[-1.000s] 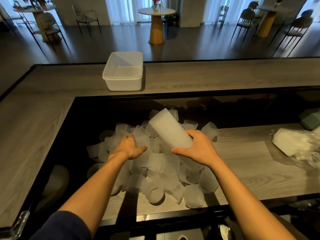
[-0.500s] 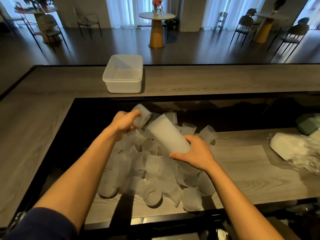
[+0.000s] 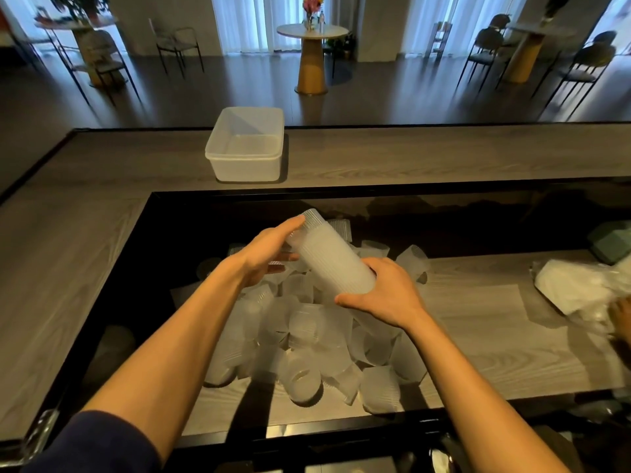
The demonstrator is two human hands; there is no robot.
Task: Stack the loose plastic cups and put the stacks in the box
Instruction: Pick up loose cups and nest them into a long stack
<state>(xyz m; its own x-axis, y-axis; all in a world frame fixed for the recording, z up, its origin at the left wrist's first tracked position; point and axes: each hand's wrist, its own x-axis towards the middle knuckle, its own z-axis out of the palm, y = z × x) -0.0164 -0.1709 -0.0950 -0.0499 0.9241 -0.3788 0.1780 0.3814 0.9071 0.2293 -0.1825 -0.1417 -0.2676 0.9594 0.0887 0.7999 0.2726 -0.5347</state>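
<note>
A crumpled plastic bag [image 3: 577, 288] lies at 3 o'clock on the wooden table [image 3: 478, 336], with a dark green block [image 3: 611, 242] just beyond it. Far off at 12 o'clock, a round pedestal table [image 3: 310, 70] carries flowers [image 3: 312, 3]. Chairs [image 3: 485, 46] stand at 1 o'clock, before white curtains [image 3: 246, 22].

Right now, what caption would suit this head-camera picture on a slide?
Left hand holds a cup on the stack gripped by the right hand, above loose cups; empty box behind.
</note>
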